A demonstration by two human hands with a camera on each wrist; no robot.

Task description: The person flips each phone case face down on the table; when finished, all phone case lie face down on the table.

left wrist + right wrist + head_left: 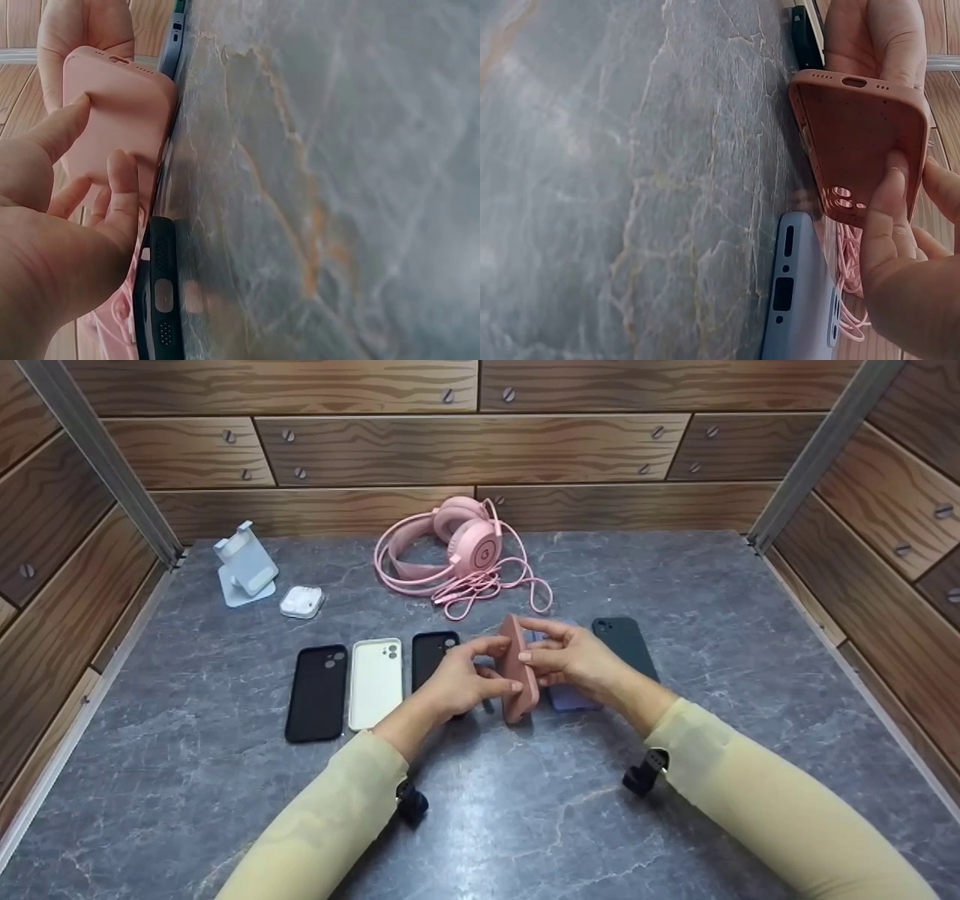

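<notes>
A pink phone case [513, 706] stands tilted on its edge between my hands, just above the table. Its smooth outer back [124, 124] faces my left hand [459, 681], whose thumb and fingertips touch that surface. My right hand [583, 660] holds the case from the other side, a fingertip inside its hollow [851, 135] and another at its rim. Under my right hand lies a lavender phone case [574, 699], partly covered. A black case [433, 651] is partly hidden by my left hand. Beyond my right wrist is a dark green case [628, 643].
Farther left lie a white case [377, 682] and another black case [316, 697]. Behind them are a small white earbud case [301, 602] and a pale blue phone stand [249, 562]. Pink headphones [476, 547] with a coiled cable sit at the back. Wood-patterned panels [472, 450] enclose the table.
</notes>
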